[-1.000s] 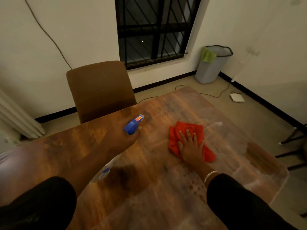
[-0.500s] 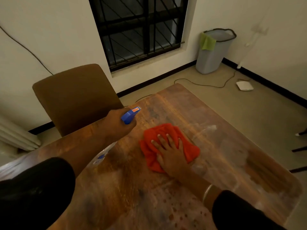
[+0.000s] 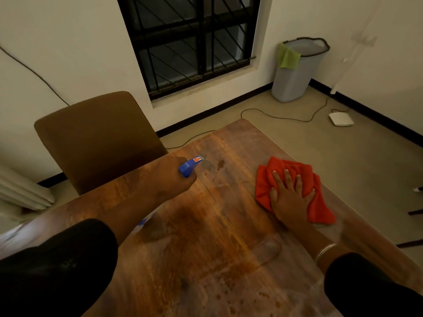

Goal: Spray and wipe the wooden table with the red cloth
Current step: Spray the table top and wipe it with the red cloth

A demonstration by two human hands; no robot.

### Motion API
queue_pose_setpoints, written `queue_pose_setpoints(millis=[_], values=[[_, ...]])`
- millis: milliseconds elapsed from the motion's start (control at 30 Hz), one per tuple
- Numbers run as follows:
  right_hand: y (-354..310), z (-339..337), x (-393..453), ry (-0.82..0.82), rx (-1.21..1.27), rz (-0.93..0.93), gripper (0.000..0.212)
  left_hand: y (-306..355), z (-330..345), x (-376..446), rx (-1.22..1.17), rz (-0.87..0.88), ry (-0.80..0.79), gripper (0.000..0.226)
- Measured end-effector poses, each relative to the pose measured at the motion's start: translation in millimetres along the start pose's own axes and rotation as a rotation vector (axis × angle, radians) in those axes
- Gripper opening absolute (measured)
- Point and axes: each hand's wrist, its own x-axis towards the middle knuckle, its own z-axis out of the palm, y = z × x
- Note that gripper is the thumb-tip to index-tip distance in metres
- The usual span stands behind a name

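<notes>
Pressing my right hand (image 3: pixel 291 197) flat, fingers spread, on the red cloth (image 3: pixel 295 191), I keep the fabric pinned to the wooden surface (image 3: pixel 206 236) at the right of the frame, near the surface's right edge; an open palm spreads the pressure across the cloth, which I judge suits a broad wipe better than a pinch would; the cloth lies bunched, with folds showing past my fingertips and a corner trailing toward the lower right. My left hand (image 3: pixel 174 179), left of centre, is closed round the spray bottle (image 3: pixel 190 167); its blue head pokes out past my knuckles with the nozzle aimed toward the upper right, at a dull wet patch (image 3: pixel 214 167) on the wood just beyond it; the clear body of the bottle hangs below my forearm and is mostly hidden; I cannot tell whether a finger is on the trigger. The two hands sit well apart, so the spray lands on bare wood and not on the cloth. Droplets bead on the surface at the bottom of the frame, and streaky film shows at lower right, so I judge wiping is under way with wet areas left to cover. A brown chair (image 3: pixel 96 138) stands at the surface's far edge at the left.
</notes>
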Motion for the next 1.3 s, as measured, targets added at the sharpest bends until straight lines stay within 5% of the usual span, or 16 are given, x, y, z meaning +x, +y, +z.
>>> queue_pose_setpoints(millis=[167,433,533,667,767,933,1167,1233,1300], values=[[-44,0,24,-0.061,-0.041,-0.051,0.063,-4,-12,1,-0.174,0.063,0.174,0.028],[-163,61,-46,-0.128,-0.068,-0.812,0.066,-1,-15,11,-0.198,0.148,0.24,0.015],[-135,47,5,-0.074,-0.083,-0.762,0.069,-2,-19,8,-0.221,0.171,0.282,0.013],[-79,18,78,-0.046,-0.107,-0.285,0.072,-11,-27,1,-0.271,0.175,0.341,0.023],[-84,13,81,-0.082,-0.053,-0.154,0.069,-23,-33,-5,-0.278,0.154,0.392,0.029],[-186,50,-4,-0.13,-0.101,-0.478,0.07,-43,-49,-19,-0.337,0.057,0.559,0.012],[-270,91,-83,-0.236,-0.159,-1.188,0.064,-64,-78,-26,-0.289,0.0,0.681,0.013],[-254,80,-34,-0.175,-0.154,-1.177,0.062,-66,-81,-24,-0.276,0.011,0.685,0.017],[-221,59,32,-0.127,-0.167,-0.96,0.062,-68,-82,-22,-0.28,0.008,0.697,0.021]])
